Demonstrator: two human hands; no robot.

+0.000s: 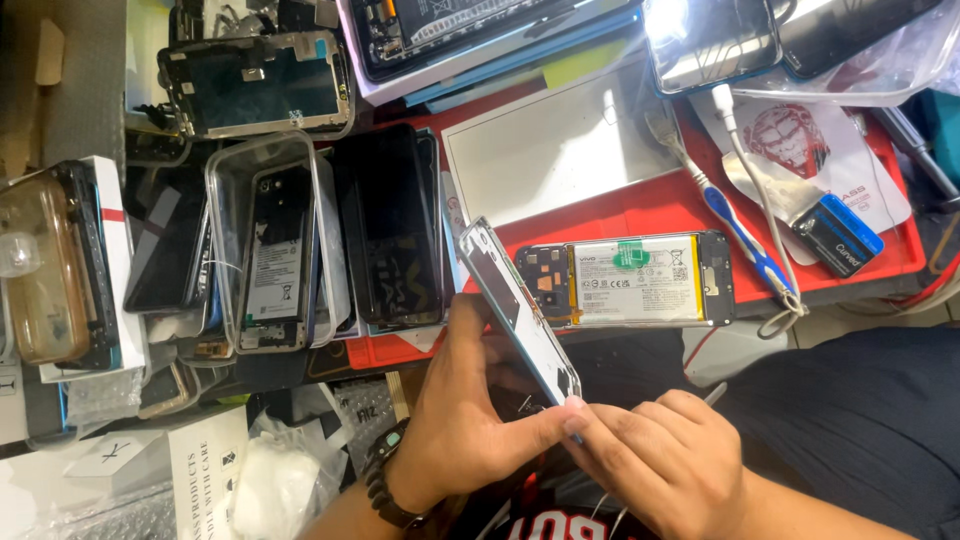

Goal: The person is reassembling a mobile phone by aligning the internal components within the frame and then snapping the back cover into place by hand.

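My left hand (462, 415) grips a phone back cover or frame (518, 308), held on edge and tilted, low in the middle of the view. My right hand (660, 455) pinches the cover's near end, and a thin grey tool (714, 392) pokes out behind its fingers. Just beyond the cover, an opened phone (625, 280) with its white battery showing lies on the red work mat (640, 205).
A blue-handled toothbrush (735, 225), a white cable (760, 200) and a small blue-black box (838, 236) lie on the mat's right side. Several opened phones and screens (390, 225) crowd the left, one in a clear case (270, 245). A white plate (550, 145) lies behind.
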